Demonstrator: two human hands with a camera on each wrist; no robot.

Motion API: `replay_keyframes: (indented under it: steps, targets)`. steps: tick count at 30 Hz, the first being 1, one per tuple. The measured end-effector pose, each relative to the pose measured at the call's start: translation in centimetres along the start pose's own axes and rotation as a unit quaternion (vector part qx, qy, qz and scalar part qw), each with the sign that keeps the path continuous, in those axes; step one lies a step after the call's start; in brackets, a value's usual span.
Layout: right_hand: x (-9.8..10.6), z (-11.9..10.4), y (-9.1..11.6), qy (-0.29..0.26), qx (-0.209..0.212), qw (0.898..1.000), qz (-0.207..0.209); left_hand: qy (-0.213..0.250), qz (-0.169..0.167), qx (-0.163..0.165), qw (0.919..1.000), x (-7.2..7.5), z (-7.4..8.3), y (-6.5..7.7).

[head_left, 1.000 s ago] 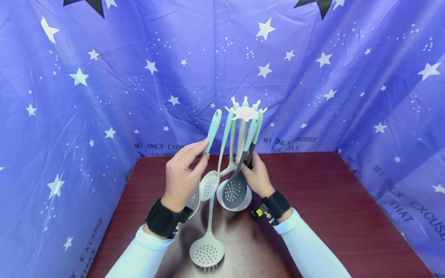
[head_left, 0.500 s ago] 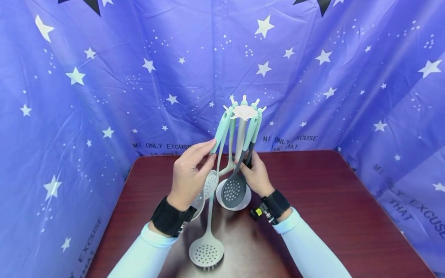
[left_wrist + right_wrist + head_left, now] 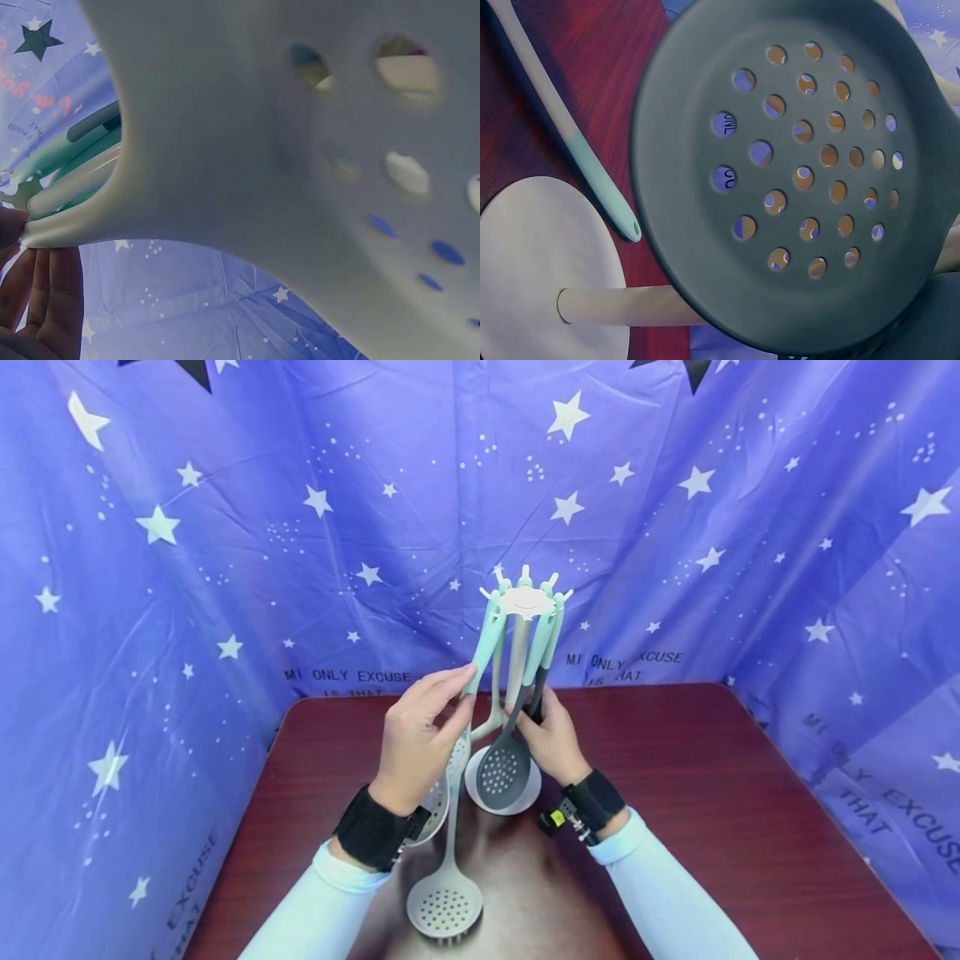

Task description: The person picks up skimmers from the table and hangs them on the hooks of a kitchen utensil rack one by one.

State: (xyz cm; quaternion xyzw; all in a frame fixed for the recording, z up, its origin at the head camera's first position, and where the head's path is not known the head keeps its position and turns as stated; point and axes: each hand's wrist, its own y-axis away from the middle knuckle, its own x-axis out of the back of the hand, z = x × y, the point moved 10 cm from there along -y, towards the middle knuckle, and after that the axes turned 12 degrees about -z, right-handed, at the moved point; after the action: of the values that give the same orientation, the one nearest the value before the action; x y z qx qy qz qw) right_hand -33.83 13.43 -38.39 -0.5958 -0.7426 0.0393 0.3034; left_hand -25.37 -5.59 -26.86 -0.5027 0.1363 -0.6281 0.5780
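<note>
My left hand (image 3: 423, 735) pinches the mint handle of a pale skimmer (image 3: 432, 814), its top end right at the hooks of the white utensil rack (image 3: 525, 602). In the left wrist view, the skimmer's perforated head (image 3: 217, 142) fills most of the picture. My right hand (image 3: 557, 739) grips the rack's post low down, partly hidden behind dark utensils. A dark grey slotted spoon (image 3: 504, 777) hangs at the front of the rack; its holed bowl (image 3: 742, 300) looms large in the right wrist view. Other mint-handled utensils hang around it.
Another pale skimmer (image 3: 437, 889) lies on the dark red table (image 3: 675, 777), in front of the rack's round white base (image 3: 534, 792). Its mint handle end (image 3: 604, 180) shows near the base. A blue star-printed curtain (image 3: 420, 485) surrounds the table.
My left hand has brought the skimmer rightward, so its handle top, formerly apart from the rack, now overlaps the hooks. My right hand has stayed at the post.
</note>
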Motion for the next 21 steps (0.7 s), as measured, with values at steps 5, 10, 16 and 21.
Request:
replay_keyframes:
  steps: [5, 10, 16, 21]
  targets:
    - [0.04, 0.98, -0.02, 0.003, 0.012, 1.000, 0.010, -0.007, -0.009, 0.005, 0.9999, -0.37, -0.07, 0.09]
    - [0.09, 0.88, -0.09, 0.011, 0.018, 1.000, 0.010, 0.005, -0.014, 0.013, 0.9998, -0.68, -0.22, 0.22]
    - [0.10, 0.87, -0.07, 0.013, 0.016, 1.000, 0.009, 0.076, -0.014, 0.014, 0.9969, -0.97, -0.57, 0.42]
    - [0.03, 1.00, 0.03, 0.005, 0.010, 1.000, 0.004, 0.097, -0.006, 0.012, 0.9952, -0.62, -0.98, 0.52]
